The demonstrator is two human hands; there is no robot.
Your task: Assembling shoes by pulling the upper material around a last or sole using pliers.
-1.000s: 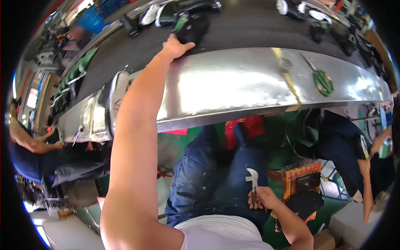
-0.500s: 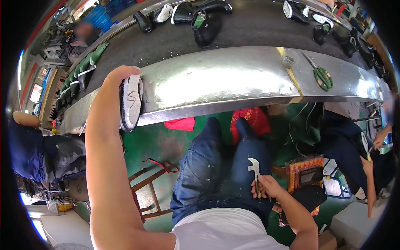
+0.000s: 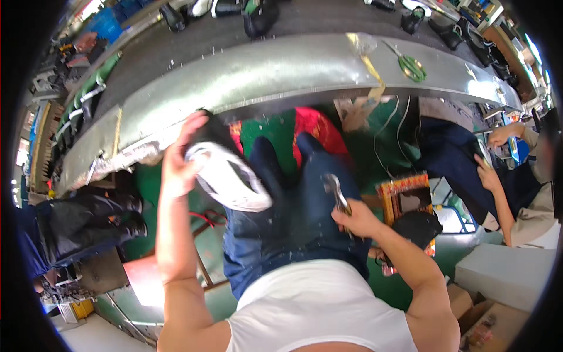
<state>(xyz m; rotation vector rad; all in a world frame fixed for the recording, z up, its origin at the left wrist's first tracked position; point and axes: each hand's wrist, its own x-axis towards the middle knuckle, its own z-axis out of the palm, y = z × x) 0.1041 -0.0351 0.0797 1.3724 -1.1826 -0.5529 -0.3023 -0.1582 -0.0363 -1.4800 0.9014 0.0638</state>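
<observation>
My left hand point(image 3: 183, 161) grips a black shoe upper on its last point(image 3: 233, 180), tilted with its whitish underside turned up. The shoe hangs in front of the metal bench edge, over my left thigh. Its far part is dark and blurred by motion. My right hand point(image 3: 356, 218) is closed round the handles of a pair of lasting pincers point(image 3: 334, 189), held above my right thigh. The metal head of the pincers points away from me, toward the bench.
Along the front runs a metal bench edge point(image 3: 252, 73) with green-handled scissors point(image 3: 412, 68) and a clear cup point(image 3: 365, 42). Several black shoes point(image 3: 261, 19) stand on the dark belt behind. Another person's hands point(image 3: 491, 171) work at the right. A wooden stool point(image 3: 205, 273) is left of my legs.
My left hand has brought the shoe off the bench edge toward my lap, turning it. The right hand with the pincers has risen slightly. The whole view has shifted.
</observation>
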